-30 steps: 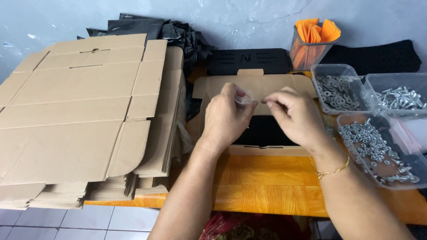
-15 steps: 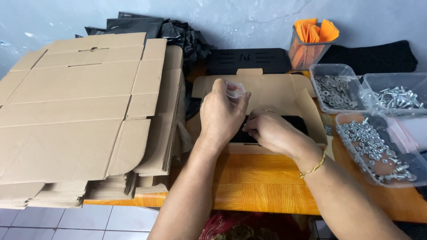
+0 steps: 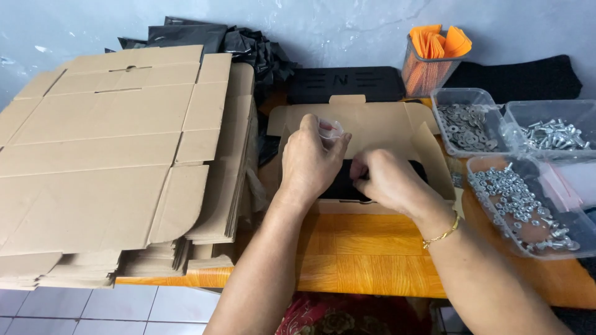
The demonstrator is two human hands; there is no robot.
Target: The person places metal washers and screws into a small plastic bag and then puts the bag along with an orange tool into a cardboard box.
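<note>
My left hand (image 3: 312, 160) pinches a small clear plastic bag (image 3: 329, 130) above an open cardboard box (image 3: 372, 121) on the orange table. My right hand (image 3: 388, 180) is lower, fingers curled down onto a black flat part (image 3: 347, 186) lying inside the box. Whether it grips the part or only touches it is hidden by the fingers. A gold bracelet sits on my right wrist.
A tall stack of flat cardboard blanks (image 3: 105, 155) fills the left. Clear tubs of washers (image 3: 465, 124), bolts (image 3: 549, 133) and nuts (image 3: 521, 205) stand at the right. An orange-filled clear cup (image 3: 434, 56), black bags (image 3: 248, 46) and a black panel (image 3: 344, 84) lie behind.
My right hand dropped away from the small bag and went down onto the black part in the box. My left hand kept the bag, staying about where it was.
</note>
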